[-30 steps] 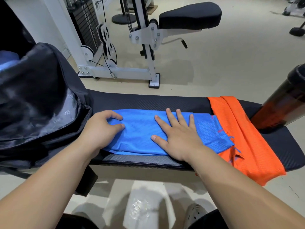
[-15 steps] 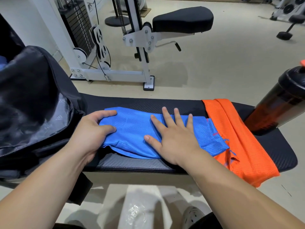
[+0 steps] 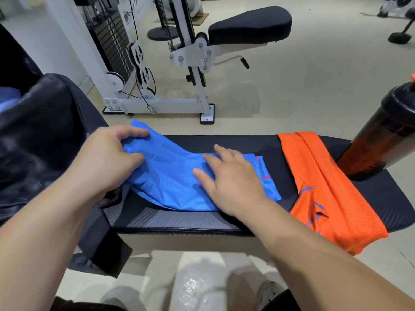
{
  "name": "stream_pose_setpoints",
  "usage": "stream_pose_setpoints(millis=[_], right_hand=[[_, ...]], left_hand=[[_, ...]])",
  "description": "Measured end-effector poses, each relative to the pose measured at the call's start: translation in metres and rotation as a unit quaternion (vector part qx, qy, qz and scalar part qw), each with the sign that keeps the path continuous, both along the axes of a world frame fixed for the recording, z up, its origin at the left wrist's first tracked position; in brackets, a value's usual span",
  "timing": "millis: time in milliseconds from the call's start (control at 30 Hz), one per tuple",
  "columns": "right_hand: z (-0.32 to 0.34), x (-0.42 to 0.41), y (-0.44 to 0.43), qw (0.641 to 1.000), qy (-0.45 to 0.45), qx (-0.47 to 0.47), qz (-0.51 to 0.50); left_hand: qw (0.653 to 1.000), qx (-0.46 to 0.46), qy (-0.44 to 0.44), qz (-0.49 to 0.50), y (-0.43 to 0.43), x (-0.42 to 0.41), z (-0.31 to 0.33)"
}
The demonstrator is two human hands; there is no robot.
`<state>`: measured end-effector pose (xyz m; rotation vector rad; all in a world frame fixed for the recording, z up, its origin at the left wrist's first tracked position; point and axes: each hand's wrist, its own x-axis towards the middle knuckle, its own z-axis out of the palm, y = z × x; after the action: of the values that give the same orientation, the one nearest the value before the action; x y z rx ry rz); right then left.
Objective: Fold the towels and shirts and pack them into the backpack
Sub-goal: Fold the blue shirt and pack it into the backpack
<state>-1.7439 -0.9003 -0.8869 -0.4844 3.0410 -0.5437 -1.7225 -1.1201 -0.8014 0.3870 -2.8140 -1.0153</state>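
Lifting blue shirt (image 3: 175, 176): we see its left end raised off the bench (image 3: 224, 142) in the left hand (image 3: 105, 158); half a second ago that end lay flat.
Left hand: its fingers and thumb curl round the raised edge and grip it.
Right hand (image 3: 231, 182): its fingers are loose and fairly straight, pressing the shirt's middle onto the bench, as before.
Shirt's look: we note bright blue mesh folded into a band, with a pink stripe just right of the right hand.
Shirt's axis: the long axis runs from the left hand to past the right hand, along the bench. The left end tilts up, and the right end lies flat, pointing at the orange shirt (image 3: 325, 187).
Orange shirt: it is draped across the bench, right of the right hand and just beside the blue one.
Backpack (image 3: 40, 135): it is black and sits just left of the left hand.
Bottle (image 3: 386, 135): it is dark and stands well right of the right hand.
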Motion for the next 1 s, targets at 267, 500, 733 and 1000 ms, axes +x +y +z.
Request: stream_pose_setpoints(millis=[267,500,733,1000], right_hand=[[0.010,-0.024,0.074,0.972,0.025,-0.210,-0.098],[-0.003,-0.022,0.100,0.942,-0.079,-0.309,-0.107],[-0.006,-0.016,0.092,0.963,-0.084,-0.222,-0.128],[-0.011,-0.030,0.101,0.952,-0.069,-0.251,-0.161]], left_hand=[[0.975,-0.089,-0.012,-0.201,0.123,-0.027,0.001],[0.956,0.134,-0.113,-0.234,0.173,-0.019,-0.054],[0.989,0.101,0.034,-0.106,0.140,-0.018,-0.051],[0.940,-0.222,-0.066,-0.252,0.129,-0.015,-0.098]])
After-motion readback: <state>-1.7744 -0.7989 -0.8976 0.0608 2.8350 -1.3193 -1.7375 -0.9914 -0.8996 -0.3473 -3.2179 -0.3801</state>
